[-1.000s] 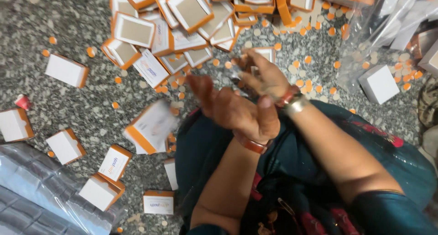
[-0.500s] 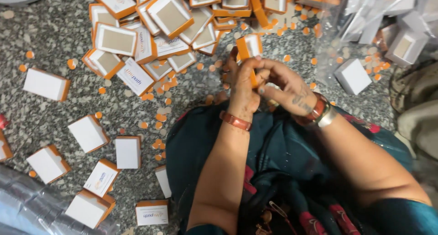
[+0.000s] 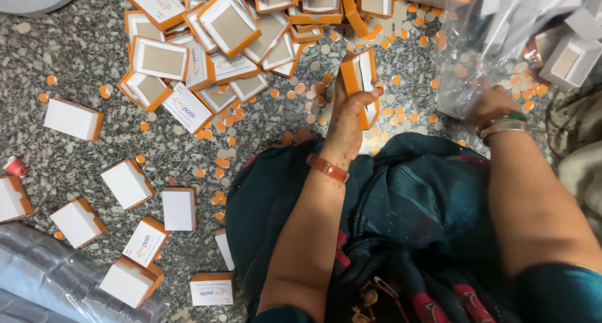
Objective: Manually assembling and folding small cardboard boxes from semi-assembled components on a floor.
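Many flat boxes (image 3: 188, 66) lie ahead; left hand (image 3: 348, 119) clamps one box (image 3: 360, 78) (right hand's (image 3: 492, 106) grip unclear).

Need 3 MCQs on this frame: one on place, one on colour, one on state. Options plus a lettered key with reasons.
1. Where is the right hand?
A. On the lap
B. At the clear plastic bag at upper right
C. On the closed boxes at lower left

2. What colour is the trim of the small white box in the left hand?
A. Orange
B. Green
C. Black

3. What state is that box in?
A. Lying flat on the floor
B. Crushed into a ball
C. Held up off the speckled floor, gripped by the fingers

Key: 1 B, the hand sits against the bag's lower edge. 2 A, orange edges show around the white panel. 3 C, the fingers wrap it above the scattered round discs.
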